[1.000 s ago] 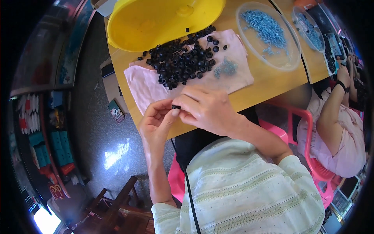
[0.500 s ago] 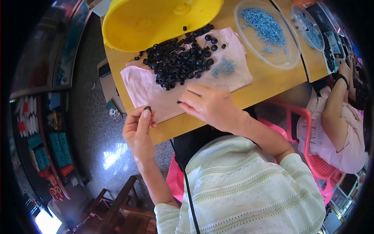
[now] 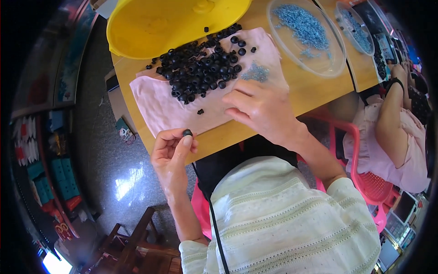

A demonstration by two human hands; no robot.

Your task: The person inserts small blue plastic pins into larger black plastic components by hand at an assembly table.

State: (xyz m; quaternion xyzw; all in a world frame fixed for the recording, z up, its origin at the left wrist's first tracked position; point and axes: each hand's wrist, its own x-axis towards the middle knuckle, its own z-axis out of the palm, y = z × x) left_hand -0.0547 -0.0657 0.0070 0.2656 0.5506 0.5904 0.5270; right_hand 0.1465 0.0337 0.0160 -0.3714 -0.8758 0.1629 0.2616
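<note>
My left hand [image 3: 172, 150] pinches a small black rounded cap-like piece [image 3: 187, 132] between thumb and fingertips, just over the near edge of the pink cloth [image 3: 155, 107]. My right hand [image 3: 262, 107] hovers over the cloth's right part, its thumb apart from its bent fingers and nothing visible between them. Just beyond its knuckles lies a small heap of tiny shiny blue pieces [image 3: 255, 73]. Farther left spreads a large pile of black rounded hollow pieces [image 3: 200, 73]. One small black piece [image 3: 200, 111] rests alone on the cloth between my hands.
A yellow basin [image 3: 137, 41] leans behind the black pile. To the right on the wooden table [image 3: 315, 98] stands a clear round tray [image 3: 335, 68] of blue pieces, with a smaller clear container [image 3: 367, 48] beyond. Another person [image 3: 388, 137] sits on a pink chair [image 3: 365, 176] at right.
My right hand has let go of the small black piece, now on the cloth, and moved right toward the blue heap. My left hand keeps its black piece, shifted slightly right in view.
</note>
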